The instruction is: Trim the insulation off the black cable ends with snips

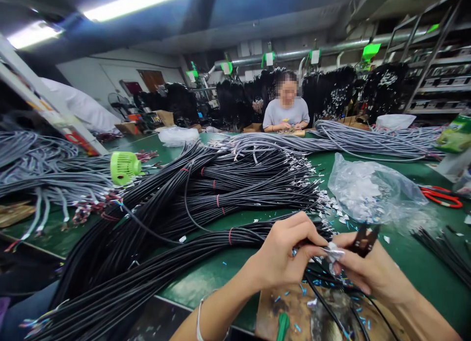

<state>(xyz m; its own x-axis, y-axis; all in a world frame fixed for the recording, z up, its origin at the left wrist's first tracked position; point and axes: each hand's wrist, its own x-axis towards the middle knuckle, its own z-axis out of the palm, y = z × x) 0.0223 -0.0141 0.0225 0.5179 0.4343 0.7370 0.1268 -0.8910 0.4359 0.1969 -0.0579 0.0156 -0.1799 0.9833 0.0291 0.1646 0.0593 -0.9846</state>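
Note:
My left hand (290, 250) is closed in a pinch on the end of a thin black cable, whose tip is mostly hidden by the fingers. A crumpled piece of silvery foil (334, 252) sits at that tip, between both hands. My right hand (371, 265) pinches the foil with thumb and forefinger. Tucked in the same hand is a dark tool (365, 240), its working end hidden; I cannot tell its exact kind. Below the hands lies a worn wooden board (272, 306) with blue scraps and black cables across it. A green handle (283, 326) shows at its front.
Bundles of black cables (235, 198) with red ties cover the left and middle of the green table (206, 287). Grey cables (279, 144) lie behind. A clear bag of scraps (368, 191), red-handled scissors (443, 196) and a green fan (125, 168) stand around. A person (286, 108) sits opposite.

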